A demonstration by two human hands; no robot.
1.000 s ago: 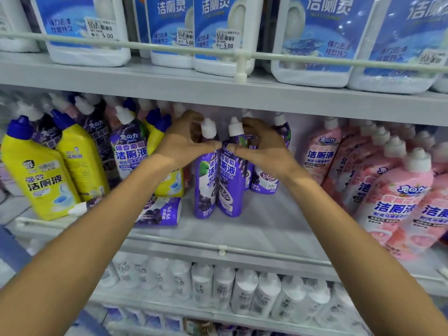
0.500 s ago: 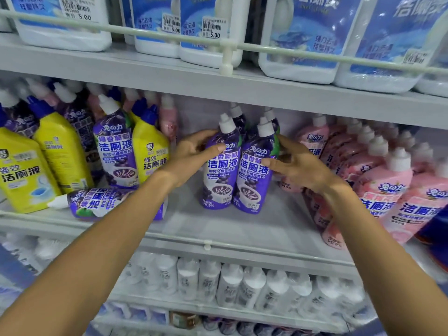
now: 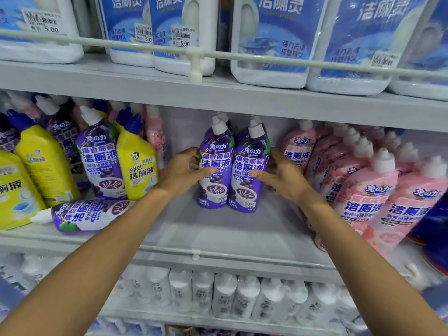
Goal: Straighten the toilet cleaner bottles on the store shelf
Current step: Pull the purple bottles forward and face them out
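We find left hand curled round a purple plastic white-capped cleaner bottle, thumb across its label; right hand grips the twin purple bottle likewise. Both btls upright, touching, btwn the hands on the grey shelf. Left of left hand: third purple bottle lying on its side, yellow blue-capped bottles behind. Right of right hand: pink bottles in rows.

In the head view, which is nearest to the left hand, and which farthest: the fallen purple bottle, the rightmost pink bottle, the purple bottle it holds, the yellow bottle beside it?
1. Held purple bottle, in the left hand.
2. Yellow bottle, just left.
3. Fallen purple bottle, lower left.
4. Rightmost pink bottle, far right.
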